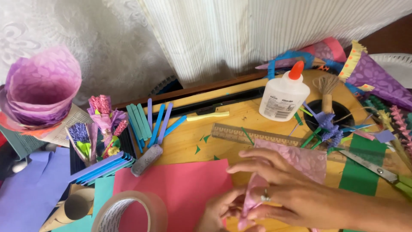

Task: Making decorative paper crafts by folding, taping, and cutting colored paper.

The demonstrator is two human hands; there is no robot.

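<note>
Right hand [279,191] and left hand [219,210], fingers pinching a rolled pink paper strip [251,197]; long axis apparently near-vertical, tip toward viewer.

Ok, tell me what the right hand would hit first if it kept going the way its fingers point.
The right hand points left, so probably the pink paper sheet, then the tape roll; depth is unclear.

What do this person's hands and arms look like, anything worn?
Two bare hands, no gloves. The right hand wears a silver-coloured ring on one finger; its forearm is bare, no sleeve in view. The left hand shows only partly at the bottom edge, with nothing worn that can be seen.
</note>
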